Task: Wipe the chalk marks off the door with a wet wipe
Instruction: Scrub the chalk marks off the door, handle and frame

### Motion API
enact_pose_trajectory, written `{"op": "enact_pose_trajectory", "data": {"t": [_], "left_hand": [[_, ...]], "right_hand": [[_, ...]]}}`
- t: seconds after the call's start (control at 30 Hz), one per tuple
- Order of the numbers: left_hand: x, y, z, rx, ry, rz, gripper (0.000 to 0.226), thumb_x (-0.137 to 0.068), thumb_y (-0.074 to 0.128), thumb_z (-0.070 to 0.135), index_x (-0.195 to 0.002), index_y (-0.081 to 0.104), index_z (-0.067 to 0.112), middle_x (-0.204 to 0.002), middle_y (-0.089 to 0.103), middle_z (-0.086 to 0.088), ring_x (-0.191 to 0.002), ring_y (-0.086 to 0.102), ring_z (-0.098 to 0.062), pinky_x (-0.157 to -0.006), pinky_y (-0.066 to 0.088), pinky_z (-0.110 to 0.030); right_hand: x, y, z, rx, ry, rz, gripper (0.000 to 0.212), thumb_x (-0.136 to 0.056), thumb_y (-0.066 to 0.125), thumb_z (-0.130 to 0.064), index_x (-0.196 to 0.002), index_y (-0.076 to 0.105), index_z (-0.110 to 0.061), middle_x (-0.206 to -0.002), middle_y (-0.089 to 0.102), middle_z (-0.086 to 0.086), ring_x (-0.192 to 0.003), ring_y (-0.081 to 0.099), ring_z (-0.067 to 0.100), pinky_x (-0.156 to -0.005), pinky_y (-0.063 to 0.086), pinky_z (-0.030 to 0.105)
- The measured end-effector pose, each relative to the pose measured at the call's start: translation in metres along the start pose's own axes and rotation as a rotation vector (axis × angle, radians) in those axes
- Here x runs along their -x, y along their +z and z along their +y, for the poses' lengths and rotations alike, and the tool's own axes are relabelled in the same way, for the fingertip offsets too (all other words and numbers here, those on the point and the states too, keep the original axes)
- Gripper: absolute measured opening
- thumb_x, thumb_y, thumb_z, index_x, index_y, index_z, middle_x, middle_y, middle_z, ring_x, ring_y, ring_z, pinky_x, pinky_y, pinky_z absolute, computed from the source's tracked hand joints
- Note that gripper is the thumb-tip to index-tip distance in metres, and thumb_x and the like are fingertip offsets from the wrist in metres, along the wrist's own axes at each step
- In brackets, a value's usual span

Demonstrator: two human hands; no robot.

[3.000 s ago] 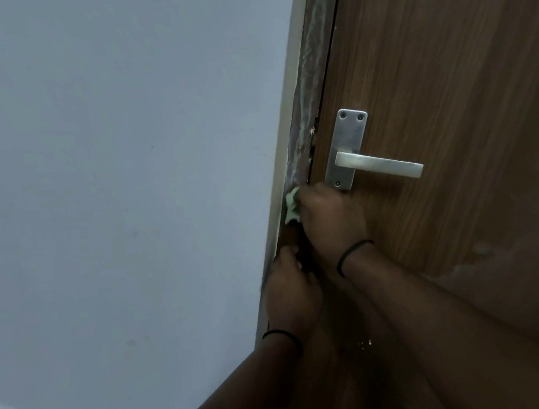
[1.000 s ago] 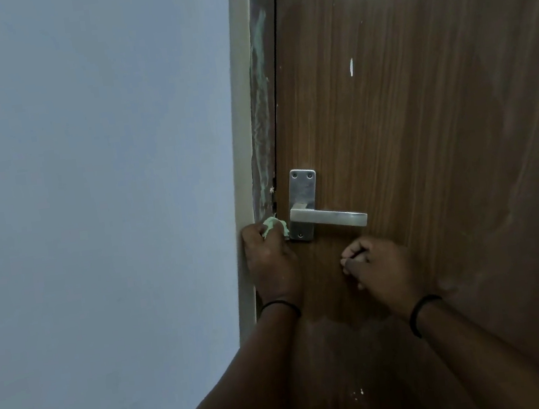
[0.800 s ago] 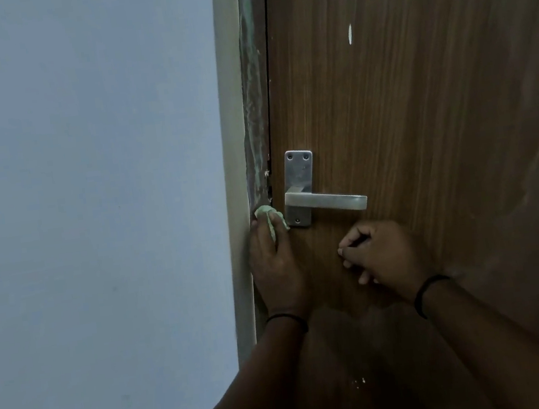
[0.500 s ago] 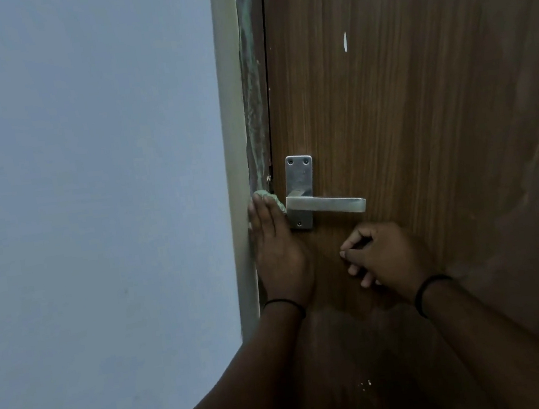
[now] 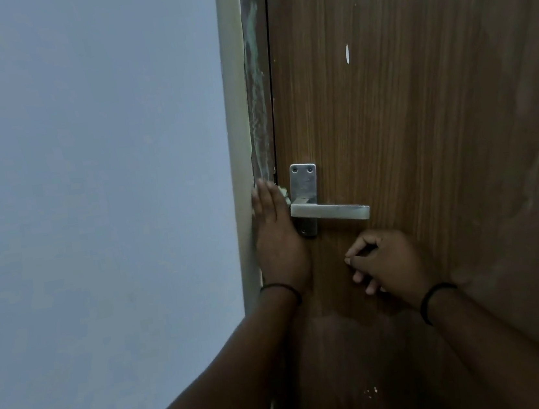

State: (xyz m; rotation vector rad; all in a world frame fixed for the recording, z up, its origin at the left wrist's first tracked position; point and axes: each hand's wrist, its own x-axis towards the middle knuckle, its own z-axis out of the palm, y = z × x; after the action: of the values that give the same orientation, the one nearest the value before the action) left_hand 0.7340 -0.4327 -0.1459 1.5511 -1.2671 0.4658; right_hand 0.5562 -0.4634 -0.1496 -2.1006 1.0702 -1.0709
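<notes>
Left hand lies flat w/ fingers straight, pointing up along the strip where the door frame meets the wooden door; fingertips sit just left of the metal handle plate; grip is apart, fingers extended, pressing the wet wipe against the door edge; only a small pale bit of the wipe peeks out at the right of the fingers, between them and the plate, rest hidden under the hand; pale greenish chalk marks smear up the frame strip above the fingertips; a short white chalk dash sits higher on the door face, well apart from both hands; lever handle sticks out horizontally to the right, just above the right hand; right hand rests against the door below the lever, fingers curled in w/ thumb meeting forefinger; grip looks together, but can't tell whether anything is pinched in it; thin black band on each wrist; a few tiny white specks low on the door btwn the forearms; plain pale-blue wall fills the left side.
</notes>
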Motion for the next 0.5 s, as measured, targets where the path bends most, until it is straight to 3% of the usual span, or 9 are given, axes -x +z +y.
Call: {"op": "enact_pose_trajectory", "data": {"t": [0.2,0.37,0.5], "left_hand": [[0.0,-0.006,-0.015,0.004,0.13,-0.036,0.076,-0.098,0.037,0.008,-0.154,-0.012,0.023,-0.162,-0.018,0.005,-0.147,-0.019,-0.011,-0.12,0.021,-0.044],[0.029,-0.001,-0.023,-0.016,0.081,-0.113,0.072,-0.096,0.026,0.022,-0.152,-0.017,0.022,-0.16,-0.024,0.006,-0.147,-0.021,-0.012,-0.121,0.019,-0.046],[0.009,-0.002,-0.012,-0.031,0.059,-0.065,0.071,-0.098,0.029,0.011,-0.153,-0.016,0.018,-0.16,-0.023,0.003,-0.147,-0.021,-0.015,-0.121,0.019,-0.042]], "right_hand": [[0.001,0.001,0.0,0.001,-0.001,0.006,0.01,-0.089,0.069,-0.018,-0.08,0.068,-0.022,-0.062,0.071,0.002,-0.041,0.061,0.015,-0.035,0.039,0.017],[0.003,-0.002,-0.004,-0.002,0.013,-0.005,0.012,-0.089,0.07,-0.018,-0.078,0.068,-0.022,-0.061,0.071,0.003,-0.042,0.062,0.018,-0.034,0.038,0.016],[0.003,-0.002,-0.004,0.013,0.008,-0.011,0.011,-0.089,0.07,-0.02,-0.079,0.068,-0.024,-0.063,0.072,0.002,-0.044,0.064,0.019,-0.036,0.039,0.017]]}}
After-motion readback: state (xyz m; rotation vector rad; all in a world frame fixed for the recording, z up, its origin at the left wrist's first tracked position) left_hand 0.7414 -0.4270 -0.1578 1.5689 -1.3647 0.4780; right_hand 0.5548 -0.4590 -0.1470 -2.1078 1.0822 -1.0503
